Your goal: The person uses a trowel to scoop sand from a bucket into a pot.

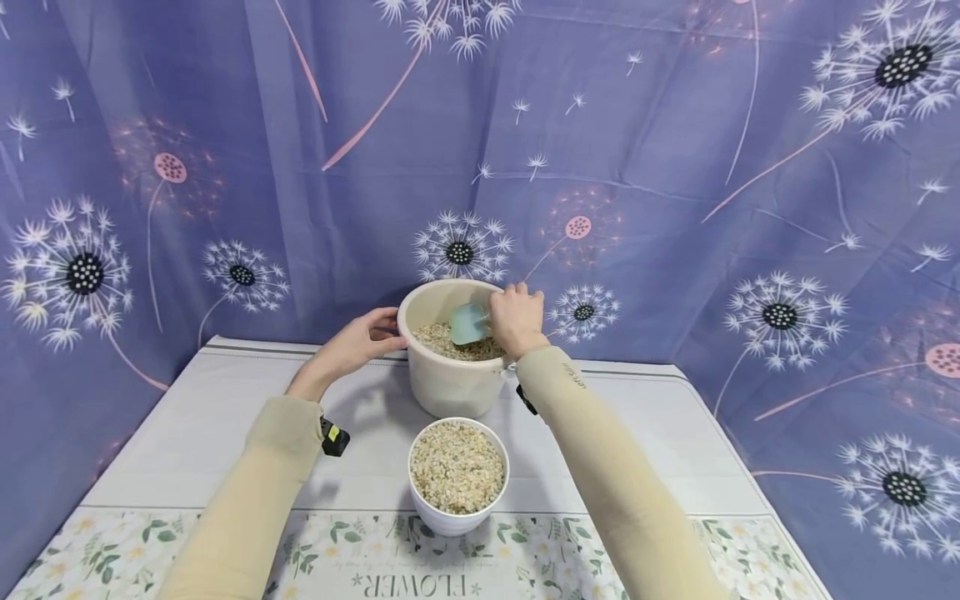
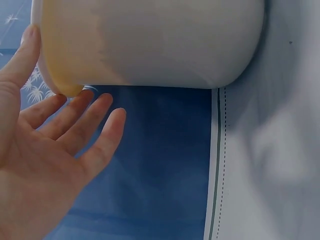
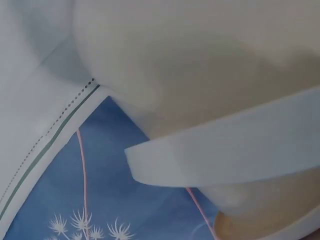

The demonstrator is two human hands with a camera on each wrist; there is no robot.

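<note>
A cream bucket point(image 1: 457, 387) holds a layer of small beige granules point(image 1: 442, 335). My right hand point(image 1: 517, 319) grips a light teal scoop point(image 1: 468, 323) over the bucket's right rim, and the scoop's blade is down at the granules. Its handle is hidden in the fist. On the left side, my left hand point(image 1: 356, 343) touches the bucket, its fingers spread and fairly straight. In the left wrist view the thumb point(image 2: 27, 55) and fingertips lie at the rim. Nearer to me stands a white pot point(image 1: 450, 522), heaped with the same kind of granules.
The bucket stands near the back edge of a table with a white cover point(image 1: 360, 467), flower-printed along the front. Behind hangs a blue curtain point(image 1: 337, 233) with dandelion prints. A pale bucket handle point(image 3: 225, 150) crosses the bucket's side in the right wrist view.
</note>
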